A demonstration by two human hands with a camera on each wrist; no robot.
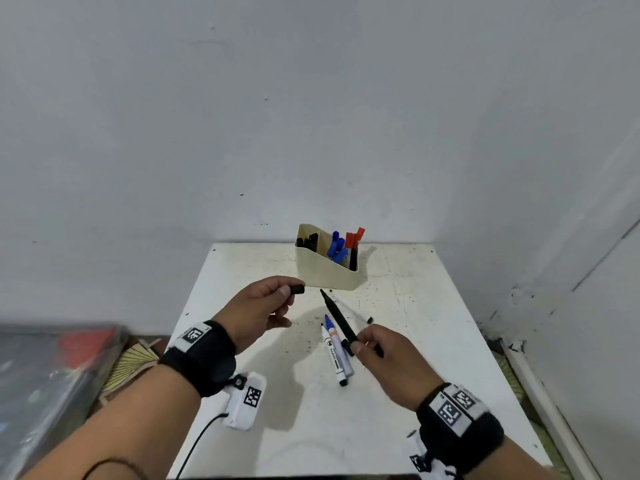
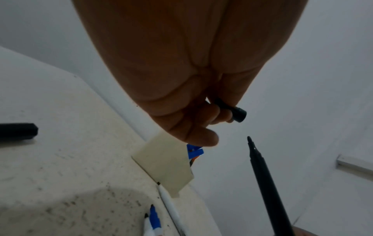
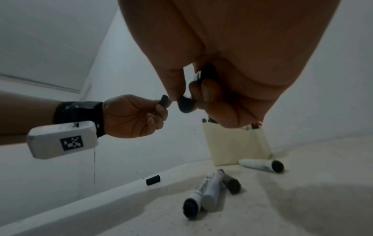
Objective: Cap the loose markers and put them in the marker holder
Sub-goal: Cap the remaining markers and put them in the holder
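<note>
Now right hand point(image 1: 375, 344) grips black marker point(image 1: 337, 317) by rear end, bare tip aimed away-left at black cap point(image 1: 297, 290) pinched in left hand point(image 1: 265, 304), small gap between. Two uncapped markers point(image 1: 334, 351) lie side by side on table point(image 1: 433, 306) below. One beige holder point(image 1: 323, 271) behind.
</note>
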